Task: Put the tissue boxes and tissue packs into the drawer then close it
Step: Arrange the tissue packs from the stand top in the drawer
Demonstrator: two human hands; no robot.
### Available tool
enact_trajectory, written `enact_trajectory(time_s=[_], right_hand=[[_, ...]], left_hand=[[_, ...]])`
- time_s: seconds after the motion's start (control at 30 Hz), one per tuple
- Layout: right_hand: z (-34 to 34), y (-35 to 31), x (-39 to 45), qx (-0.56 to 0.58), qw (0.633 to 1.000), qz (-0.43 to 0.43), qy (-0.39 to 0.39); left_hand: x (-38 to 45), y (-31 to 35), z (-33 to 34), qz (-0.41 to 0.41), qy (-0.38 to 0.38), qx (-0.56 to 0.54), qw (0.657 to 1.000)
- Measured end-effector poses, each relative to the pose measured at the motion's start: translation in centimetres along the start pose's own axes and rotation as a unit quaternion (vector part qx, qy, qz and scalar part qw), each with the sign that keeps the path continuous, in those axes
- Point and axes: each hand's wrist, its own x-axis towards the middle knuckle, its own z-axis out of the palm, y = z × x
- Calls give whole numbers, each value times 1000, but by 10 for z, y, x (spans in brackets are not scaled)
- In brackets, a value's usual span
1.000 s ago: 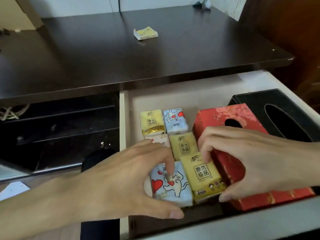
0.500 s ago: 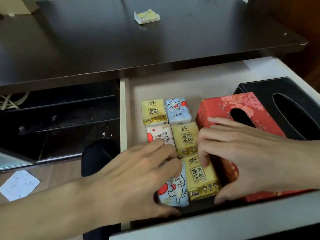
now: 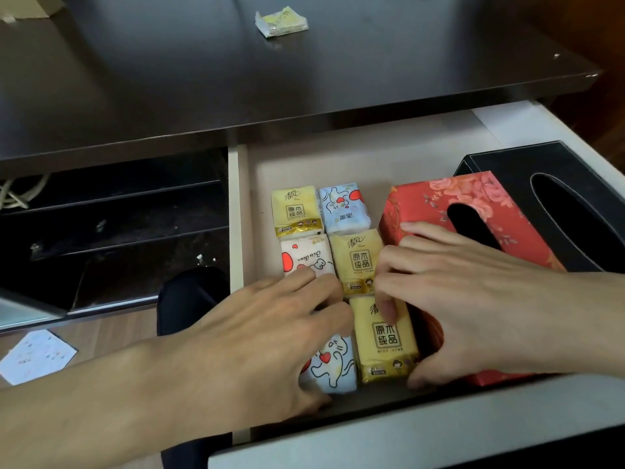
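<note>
Head view: both hands down in open drawer (image 3: 240, 211), left hand (image 3: 257, 336) spread over blue pack (image 3: 329, 367), right hand (image 3: 473, 299) pinching yellow pack (image 3: 384, 343) beside red box (image 3: 436, 204), squaring rows; one pack (image 3: 281, 24) on tabletop (image 3: 169, 79).

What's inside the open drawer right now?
Six small tissue packs, a red tissue box and a black tissue box. Both hands, left and right, cover parts of the nearest packs.

yellow tissue pack (image 3: 385, 340) printed "原木纯品", white tissue pack (image 3: 306, 255) printed "Biu Biu"
</note>
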Motion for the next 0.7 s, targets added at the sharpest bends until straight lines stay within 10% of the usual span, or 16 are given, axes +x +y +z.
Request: enact_trajectory(time_s=[0.37,0.7], right_hand=[[-8,7,3,-29,999,-22,-6],[-63,36,60,229,938,6,259]], left_hand=[[3,-1,-1,13,27,-17,999],[19,-52,-48,-92,180,-57,978]])
